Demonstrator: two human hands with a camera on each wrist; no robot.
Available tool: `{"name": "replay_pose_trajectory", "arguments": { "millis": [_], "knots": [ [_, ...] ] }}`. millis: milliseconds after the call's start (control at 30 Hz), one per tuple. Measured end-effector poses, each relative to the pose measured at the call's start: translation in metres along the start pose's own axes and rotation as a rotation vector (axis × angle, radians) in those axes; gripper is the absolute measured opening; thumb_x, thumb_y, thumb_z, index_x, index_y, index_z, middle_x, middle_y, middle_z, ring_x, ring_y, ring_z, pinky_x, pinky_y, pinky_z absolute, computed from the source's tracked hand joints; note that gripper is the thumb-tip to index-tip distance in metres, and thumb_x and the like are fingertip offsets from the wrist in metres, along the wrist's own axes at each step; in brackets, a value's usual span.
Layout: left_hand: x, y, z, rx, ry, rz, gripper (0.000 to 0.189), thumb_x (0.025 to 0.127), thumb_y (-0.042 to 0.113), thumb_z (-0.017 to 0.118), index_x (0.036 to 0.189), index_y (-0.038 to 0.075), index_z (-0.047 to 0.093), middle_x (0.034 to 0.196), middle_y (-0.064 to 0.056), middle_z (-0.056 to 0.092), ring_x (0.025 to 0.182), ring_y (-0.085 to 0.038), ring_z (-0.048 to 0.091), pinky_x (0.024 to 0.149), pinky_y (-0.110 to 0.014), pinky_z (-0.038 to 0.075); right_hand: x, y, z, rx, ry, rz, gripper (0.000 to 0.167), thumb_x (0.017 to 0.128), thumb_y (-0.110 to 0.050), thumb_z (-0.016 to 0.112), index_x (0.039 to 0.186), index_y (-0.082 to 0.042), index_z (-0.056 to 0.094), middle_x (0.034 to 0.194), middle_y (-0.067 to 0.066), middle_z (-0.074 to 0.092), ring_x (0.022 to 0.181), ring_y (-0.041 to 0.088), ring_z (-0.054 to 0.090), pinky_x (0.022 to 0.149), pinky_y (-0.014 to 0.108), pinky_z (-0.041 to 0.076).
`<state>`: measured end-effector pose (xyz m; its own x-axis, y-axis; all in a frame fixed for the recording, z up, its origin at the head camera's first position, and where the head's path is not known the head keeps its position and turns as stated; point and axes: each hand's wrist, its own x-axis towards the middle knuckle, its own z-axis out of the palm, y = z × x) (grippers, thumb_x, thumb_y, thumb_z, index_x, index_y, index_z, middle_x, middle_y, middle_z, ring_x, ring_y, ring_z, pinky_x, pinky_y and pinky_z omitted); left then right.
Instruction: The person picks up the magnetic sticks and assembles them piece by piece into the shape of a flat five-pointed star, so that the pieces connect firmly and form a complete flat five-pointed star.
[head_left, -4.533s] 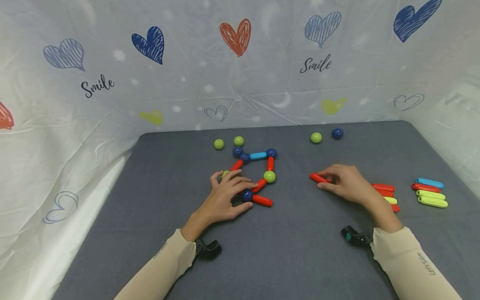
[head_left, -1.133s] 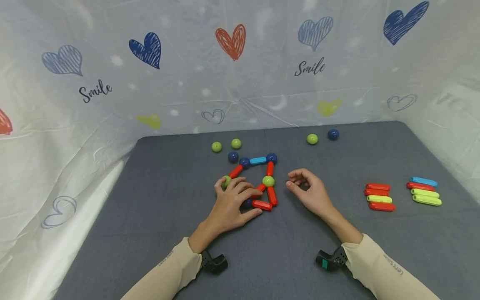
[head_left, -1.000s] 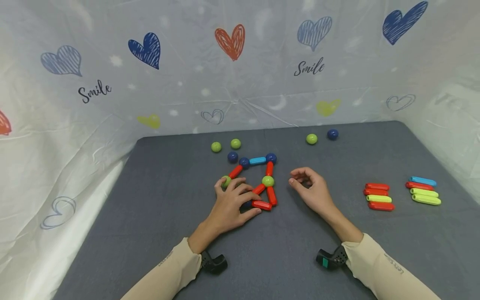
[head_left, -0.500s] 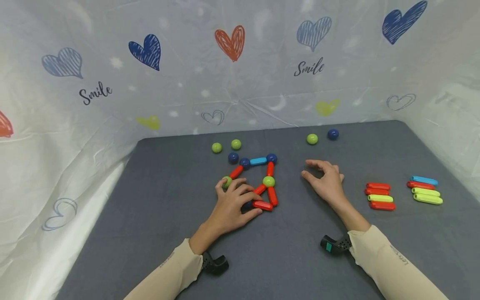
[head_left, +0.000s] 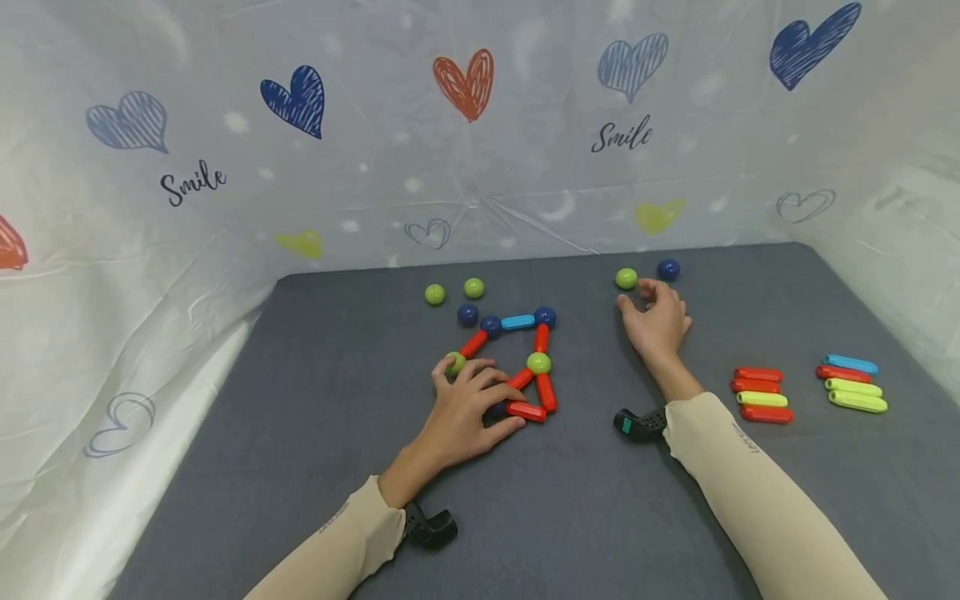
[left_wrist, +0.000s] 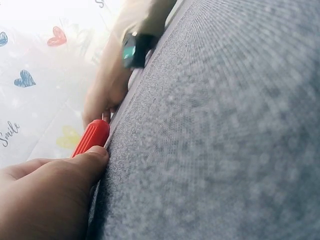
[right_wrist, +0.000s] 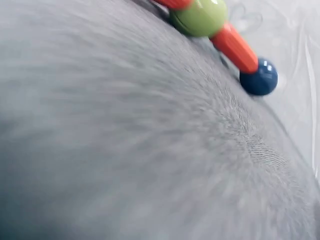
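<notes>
Right hand [head_left: 657,325]: fingers parted, holding nothing, just short of green ball [head_left: 626,278] near desk [head_left: 585,508] far edge, right of middle. Blue ball [head_left: 668,269] sat near it, to right. Pickup, if meant, called for low pinch on both sides; forward nudge risked rolling ball off. Left hand [head_left: 467,410] straddled lower red rod [head_left: 527,411] of ball-and-rod frame [head_left: 538,363], left of middle; pinching or resting, couldn't tell. Best return lane: between frame and rod rows [head_left: 762,400] nearer right edge.
</notes>
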<state>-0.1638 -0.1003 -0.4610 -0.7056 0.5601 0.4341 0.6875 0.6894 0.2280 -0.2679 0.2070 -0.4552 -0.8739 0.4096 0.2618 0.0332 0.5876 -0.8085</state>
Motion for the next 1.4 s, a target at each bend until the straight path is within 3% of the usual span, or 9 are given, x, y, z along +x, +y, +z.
{"name": "replay_pose_trajectory", "arguments": {
  "millis": [267, 500, 767, 833, 933, 1067, 1167, 1333, 1400],
  "knots": [
    [-0.001, 0.001, -0.001, 0.008, -0.011, -0.011, 0.024, 0.089, 0.047, 0.077, 0.108, 0.032, 0.075, 0.118, 0.003, 0.068, 0.126, -0.023, 0.054, 0.112, -0.069, 0.012, 0.02, -0.003, 0.013, -0.071, 0.027, 0.07, 0.053, 0.097, -0.033, 0.069, 0.144, -0.013, 0.057, 0.132, 0.015, 0.06, 0.12, 0.038, 0.05, 0.105, 0.056, 0.024],
    [0.0, 0.001, -0.002, 0.005, -0.035, -0.02, 0.025, 0.09, 0.049, 0.075, 0.109, 0.033, 0.075, 0.119, 0.004, 0.067, 0.122, -0.02, 0.054, 0.113, -0.068, 0.012, 0.026, -0.002, 0.015, -0.103, 0.0, 0.041, 0.048, 0.097, -0.029, 0.069, 0.142, -0.015, 0.059, 0.131, 0.015, 0.062, 0.12, 0.038, 0.053, 0.103, 0.056, 0.024],
    [0.0, 0.001, -0.002, 0.011, -0.028, -0.019, 0.025, 0.09, 0.049, 0.075, 0.109, 0.033, 0.075, 0.118, 0.004, 0.068, 0.119, -0.019, 0.056, 0.112, -0.068, 0.013, 0.024, 0.003, 0.01, -0.047, -0.079, -0.041, 0.046, 0.094, -0.027, 0.075, 0.137, -0.012, 0.064, 0.135, 0.014, 0.067, 0.126, 0.035, 0.058, 0.109, 0.055, 0.021],
    [0.0, 0.001, -0.002, 0.014, -0.028, -0.018, 0.025, 0.09, 0.049, 0.075, 0.109, 0.033, 0.075, 0.118, 0.004, 0.068, 0.118, -0.018, 0.056, 0.112, -0.068, 0.013, 0.023, 0.005, 0.008, -0.034, -0.118, -0.082, 0.046, 0.093, -0.027, 0.076, 0.135, -0.011, 0.066, 0.133, 0.015, 0.068, 0.121, 0.035, 0.06, 0.108, 0.055, 0.021],
    [0.0, 0.001, -0.002, 0.018, -0.028, -0.02, 0.025, 0.09, 0.049, 0.075, 0.109, 0.033, 0.075, 0.118, 0.004, 0.068, 0.118, -0.018, 0.056, 0.112, -0.068, 0.013, 0.021, 0.008, 0.005, -0.01, -0.179, -0.146, 0.046, 0.091, -0.027, 0.078, 0.133, -0.011, 0.068, 0.127, 0.016, 0.071, 0.096, 0.026, 0.062, 0.106, 0.054, 0.022],
    [0.0, 0.0, -0.002, 0.019, -0.026, -0.021, 0.025, 0.089, 0.049, 0.075, 0.109, 0.033, 0.075, 0.117, 0.004, 0.068, 0.118, -0.018, 0.056, 0.112, -0.069, 0.013, 0.018, 0.011, 0.0, 0.01, -0.265, -0.225, 0.043, 0.091, -0.026, 0.078, 0.13, -0.012, 0.069, 0.121, 0.016, 0.073, 0.069, 0.007, 0.046, 0.098, 0.048, 0.021],
    [0.0, 0.0, -0.001, 0.018, -0.021, -0.019, 0.024, 0.089, 0.048, 0.076, 0.108, 0.033, 0.075, 0.117, 0.004, 0.068, 0.117, -0.017, 0.056, 0.111, -0.069, 0.014, 0.014, 0.011, -0.005, 0.015, -0.327, -0.257, 0.042, 0.09, -0.026, 0.078, 0.129, -0.012, 0.07, 0.117, 0.015, 0.073, 0.063, 0.006, 0.042, 0.092, 0.045, 0.02],
    [0.0, 0.0, -0.001, 0.013, -0.024, -0.021, 0.024, 0.089, 0.047, 0.076, 0.108, 0.033, 0.075, 0.117, 0.004, 0.068, 0.117, -0.017, 0.056, 0.112, -0.069, 0.013, 0.002, 0.011, -0.014, 0.036, -0.417, -0.289, 0.041, 0.09, -0.028, 0.079, 0.128, -0.014, 0.07, 0.107, 0.014, 0.073, 0.061, 0.009, 0.042, 0.094, 0.045, 0.018],
    [0.001, 0.0, -0.001, 0.008, -0.03, -0.023, 0.024, 0.09, 0.047, 0.076, 0.109, 0.033, 0.074, 0.117, 0.004, 0.068, 0.118, -0.018, 0.056, 0.113, -0.069, 0.012, -0.004, 0.011, -0.017, 0.048, -0.445, -0.298, 0.041, 0.09, -0.028, 0.079, 0.128, -0.015, 0.071, 0.106, 0.012, 0.073, 0.059, 0.011, 0.042, 0.092, 0.042, 0.023]
  ]
}}
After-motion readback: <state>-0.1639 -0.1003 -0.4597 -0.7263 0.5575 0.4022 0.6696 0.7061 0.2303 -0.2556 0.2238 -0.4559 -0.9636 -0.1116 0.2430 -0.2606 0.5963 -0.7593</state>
